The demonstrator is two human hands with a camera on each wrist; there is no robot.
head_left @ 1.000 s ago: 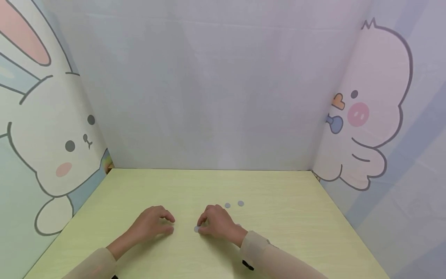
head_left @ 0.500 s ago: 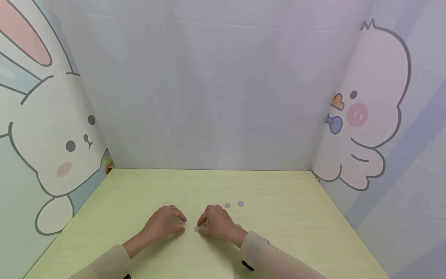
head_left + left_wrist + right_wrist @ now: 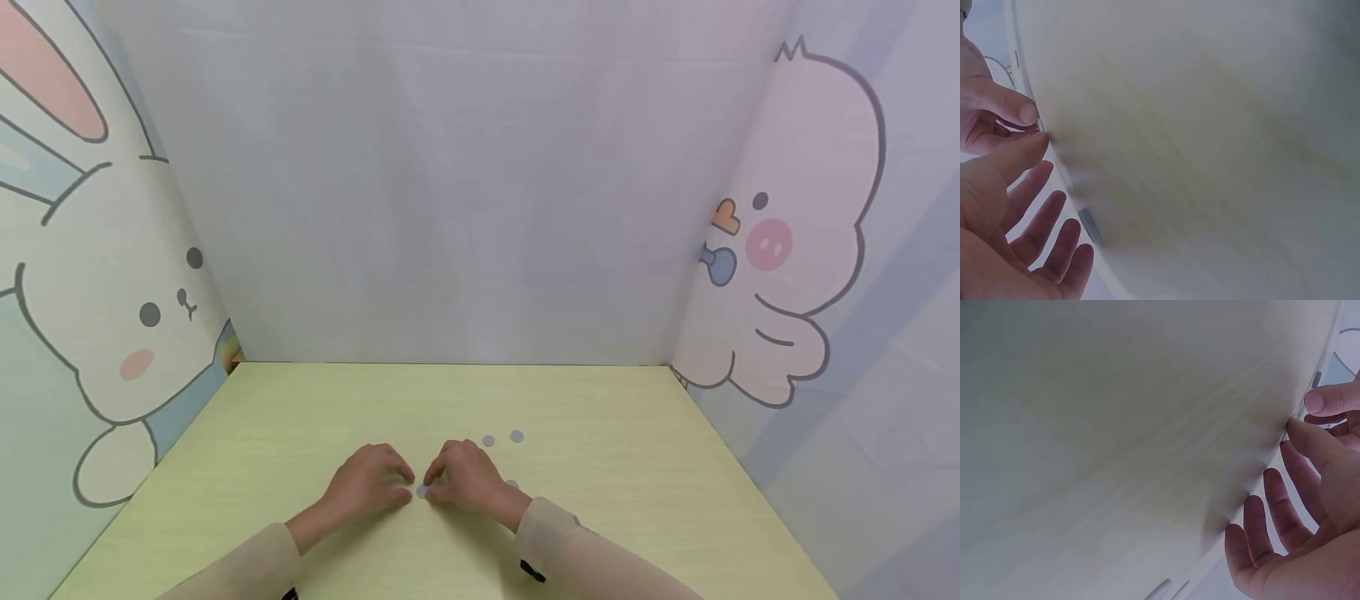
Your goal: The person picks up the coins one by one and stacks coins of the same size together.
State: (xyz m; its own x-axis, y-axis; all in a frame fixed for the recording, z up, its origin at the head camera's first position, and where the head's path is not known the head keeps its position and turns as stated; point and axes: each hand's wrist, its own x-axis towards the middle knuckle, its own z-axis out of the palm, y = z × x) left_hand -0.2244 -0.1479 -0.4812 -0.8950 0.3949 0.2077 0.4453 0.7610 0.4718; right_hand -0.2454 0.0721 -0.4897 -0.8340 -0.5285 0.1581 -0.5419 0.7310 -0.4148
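Likely early, we judge; right grip (image 3: 467,477) pinches one disc (image 3: 422,492); left grip (image 3: 369,481) apart beside it; three more discs (image 3: 517,436) unheld.

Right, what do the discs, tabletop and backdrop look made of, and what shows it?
Discs: dull grey, perhaps metal or plastic; too small to tell.
Tabletop: smooth, probably wood or laminate, by faint grainy streaks.
Backdrop: matt, likely cloth, by soft creases.

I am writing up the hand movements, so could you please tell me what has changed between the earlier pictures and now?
The left hand has moved right, toward the disc at the right hand, without visibly taking hold of it. The right hand stays put, still pinching that disc's edge; the three other discs look unmoved.
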